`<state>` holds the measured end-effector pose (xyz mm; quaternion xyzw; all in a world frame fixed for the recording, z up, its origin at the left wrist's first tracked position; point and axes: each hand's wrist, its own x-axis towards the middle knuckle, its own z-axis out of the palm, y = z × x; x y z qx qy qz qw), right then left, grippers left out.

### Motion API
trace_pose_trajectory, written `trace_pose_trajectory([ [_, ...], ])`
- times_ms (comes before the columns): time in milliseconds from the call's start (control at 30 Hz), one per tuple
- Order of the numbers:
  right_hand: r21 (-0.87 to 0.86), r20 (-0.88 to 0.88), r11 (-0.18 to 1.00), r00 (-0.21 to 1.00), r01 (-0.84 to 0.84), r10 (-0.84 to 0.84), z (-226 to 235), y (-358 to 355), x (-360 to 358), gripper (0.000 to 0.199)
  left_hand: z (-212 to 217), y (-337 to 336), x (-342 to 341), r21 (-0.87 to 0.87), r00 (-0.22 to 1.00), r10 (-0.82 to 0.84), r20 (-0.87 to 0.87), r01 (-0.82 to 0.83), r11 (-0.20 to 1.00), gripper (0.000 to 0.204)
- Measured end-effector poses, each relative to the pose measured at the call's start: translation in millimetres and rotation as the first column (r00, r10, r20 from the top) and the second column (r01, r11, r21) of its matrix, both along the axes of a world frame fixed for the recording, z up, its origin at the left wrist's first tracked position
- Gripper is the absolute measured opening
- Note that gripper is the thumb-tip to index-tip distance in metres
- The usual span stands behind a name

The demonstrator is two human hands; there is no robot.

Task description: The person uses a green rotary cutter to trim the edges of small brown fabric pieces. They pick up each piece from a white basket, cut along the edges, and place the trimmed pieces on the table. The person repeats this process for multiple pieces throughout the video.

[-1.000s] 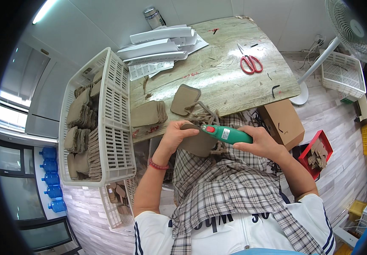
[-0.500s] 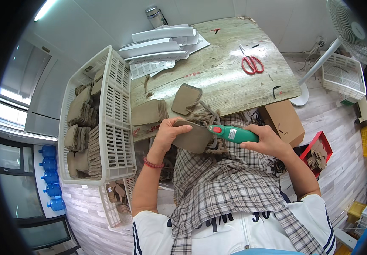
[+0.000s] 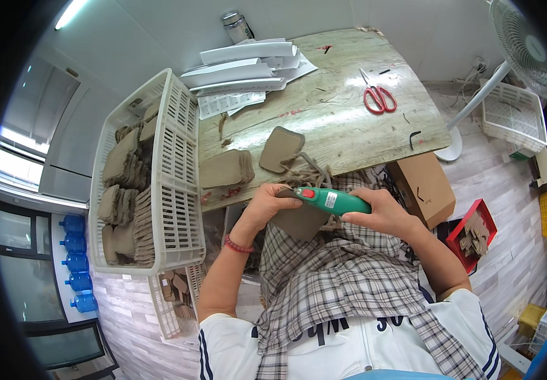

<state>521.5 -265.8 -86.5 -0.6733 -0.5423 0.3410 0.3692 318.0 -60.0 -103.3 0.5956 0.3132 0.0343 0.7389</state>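
My left hand (image 3: 271,206), a red bead bracelet at its wrist, pinches the upper left edge of a flat brown rounded piece (image 3: 300,223) above my lap. My right hand (image 3: 382,214) is closed around a green handheld power tool (image 3: 344,202) with a red button. The tool's front end lies at the piece's top edge, close to my left fingertips; its very tip is hidden. On the table's near edge lies a similar loose piece (image 3: 280,149), with brown trimmed strips (image 3: 308,171) beside it. A short stack of such pieces (image 3: 226,169) sits to its left.
A white plastic crate (image 3: 181,158) full of stacked brown pieces stands left. On the wooden table (image 3: 343,95) lie papers (image 3: 241,69) and red-handled scissors (image 3: 380,99). To the right are a cardboard box (image 3: 422,187), a red tray (image 3: 490,221) of scraps and a fan (image 3: 530,47).
The green tool has moved left along the piece's top edge, toward my left hand. My left hand has shifted slightly right and down, still holding the piece.
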Motion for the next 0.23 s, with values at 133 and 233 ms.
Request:
trace_pose_trajectory([
  [133, -0.045, -0.121, 0.997, 0.99, 0.064, -0.069, 4, 0, -5, 0.046, 12, 35, -28, 0.156, 0.993, 0.121, -0.003, -0.119, 0.981, 0.017],
  [233, -0.129, -0.176, 0.976, 0.964, 0.176, -0.197, -13, -8, 3, 0.04, 27, 74, -56, 0.278, 0.934, 0.35, 0.072, -0.356, 0.892, 0.019],
])
